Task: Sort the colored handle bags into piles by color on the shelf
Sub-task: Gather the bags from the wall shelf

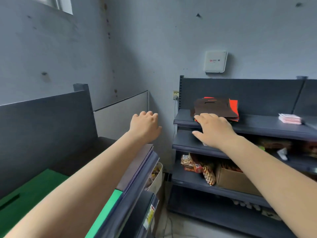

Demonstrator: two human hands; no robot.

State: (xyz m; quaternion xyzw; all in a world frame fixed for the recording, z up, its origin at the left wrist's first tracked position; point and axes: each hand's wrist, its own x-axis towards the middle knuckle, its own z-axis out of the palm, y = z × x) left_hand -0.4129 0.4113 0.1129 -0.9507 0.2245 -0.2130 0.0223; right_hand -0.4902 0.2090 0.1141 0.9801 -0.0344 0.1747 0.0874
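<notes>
Nearest the camera, a green bag [25, 194] lies flat on the left shelf [137, 177], partly under the person's left forearm; a second strip of green [106, 208] shows by the shelf's front edge, though whether it is another bag or the same one cannot be told. Farther out, the left hand [145, 127] hangs in the air between the two shelf units, fingers loosely curled and holding nothing.

The right hand [214, 129] reaches toward the top shelf [257, 124] of the right-hand unit, fingers spread and fairly straight, fingertips at the front edge of the mixed stack of bags [217, 109]. Whether they touch it is unclear. The stack has a dark brown bag [216, 107] on top with red-orange bags [234, 105] showing behind and beneath it.

The likely risk lies in that stack — the bags are thin and layered, so a pull on the top one could drag several forward, off the shelf edge. A pinch that catches two colours at once would also spoil the sort. Beyond, a small pale stack of cards [289, 119] sits further along the same shelf, and a white box [215, 61] hangs on the wall.
</notes>
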